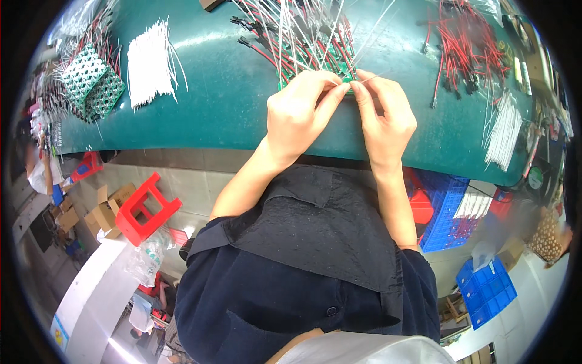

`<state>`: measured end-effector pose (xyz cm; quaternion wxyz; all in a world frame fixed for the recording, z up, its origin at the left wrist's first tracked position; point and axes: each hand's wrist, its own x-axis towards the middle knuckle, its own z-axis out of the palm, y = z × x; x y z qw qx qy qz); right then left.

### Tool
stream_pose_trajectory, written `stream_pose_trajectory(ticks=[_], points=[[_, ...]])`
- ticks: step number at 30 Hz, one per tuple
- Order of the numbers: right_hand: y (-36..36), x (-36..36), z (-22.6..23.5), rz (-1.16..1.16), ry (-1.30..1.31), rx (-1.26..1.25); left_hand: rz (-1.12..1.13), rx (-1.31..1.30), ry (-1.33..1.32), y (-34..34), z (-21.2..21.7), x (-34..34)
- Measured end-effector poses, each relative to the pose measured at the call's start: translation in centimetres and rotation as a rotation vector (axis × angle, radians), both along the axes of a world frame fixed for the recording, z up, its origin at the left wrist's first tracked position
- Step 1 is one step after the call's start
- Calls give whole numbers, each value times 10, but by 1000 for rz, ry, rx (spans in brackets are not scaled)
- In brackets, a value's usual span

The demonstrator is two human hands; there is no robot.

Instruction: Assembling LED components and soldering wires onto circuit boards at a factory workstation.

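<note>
At the near edge of a bundle of small green circuit boards [346,77], both my hands meet, fingertips almost touching. My left hand [298,109] is closed in a pinch on a thin white cable tie. From the other side my right hand [388,118] pinches at the same spot, and a white strand shows by its fingers. The exact grip is hidden by the fingertips. Red and black wires with black connectors [245,42] run from the boards. Several white cable ties [285,30] stick up among them.
A pile of white cable ties [148,67] and green board panels [91,82] lie left on the green table [212,91]. On the right are red-black wires [467,48] and more cable ties [504,133]. A red stool [145,209] and blue crates [485,291] stand below.
</note>
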<state>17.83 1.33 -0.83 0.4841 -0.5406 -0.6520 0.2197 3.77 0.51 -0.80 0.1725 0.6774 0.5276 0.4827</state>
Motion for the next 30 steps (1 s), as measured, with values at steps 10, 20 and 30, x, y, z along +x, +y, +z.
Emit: stream_pose_trajectory(ticks=[10, 20, 30], points=[[-3, 12, 5, 5, -149, -6, 13, 81, 196, 2, 0, 7], [11, 11, 20, 44, -205, 14, 81, 95, 98, 7, 54, -32], [21, 43, -3, -4, -120, 24, 148, 108, 620, 160, 43, -214]])
